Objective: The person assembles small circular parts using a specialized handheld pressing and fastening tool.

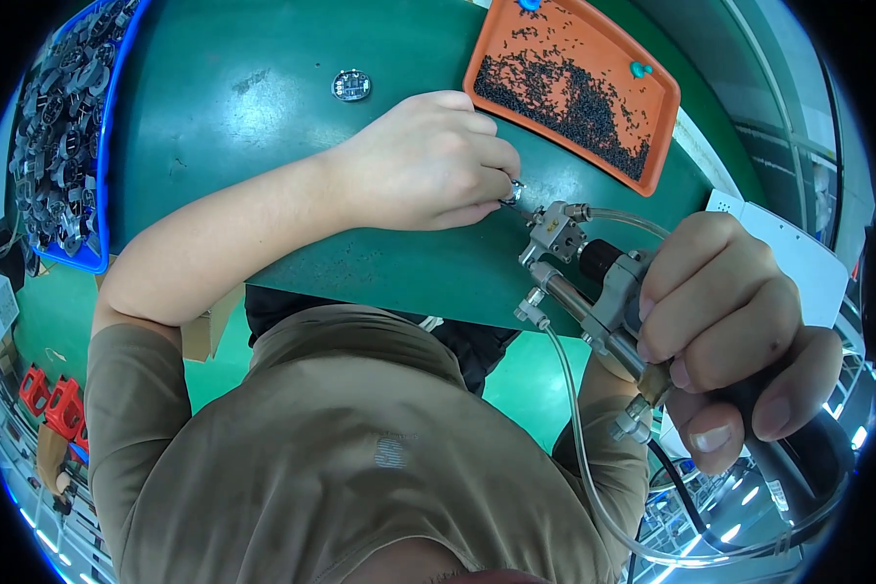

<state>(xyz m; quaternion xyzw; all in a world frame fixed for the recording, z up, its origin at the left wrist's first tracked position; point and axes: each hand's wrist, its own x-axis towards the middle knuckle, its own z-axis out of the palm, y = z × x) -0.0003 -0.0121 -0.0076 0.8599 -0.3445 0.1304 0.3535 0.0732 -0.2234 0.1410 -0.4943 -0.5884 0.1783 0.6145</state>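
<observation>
My left hand is closed over the green tabletop, its fingertips pinching a small shiny part that they mostly hide. My right hand is wrapped round a dispensing gun, a metal valve body with fittings and clear tubes on a dark handle. Its thin needle tip points left and ends close by the pinched part; whether they touch, I cannot tell. Farther off on the table, left of my left hand's knuckles, lies a round silver and black part.
An orange tray of tiny black pieces, with blue and teal knobs in it, sits at the far right. A blue bin full of dark parts stands at the left. One clear hose loops below the gun. Red stools stand on the floor.
</observation>
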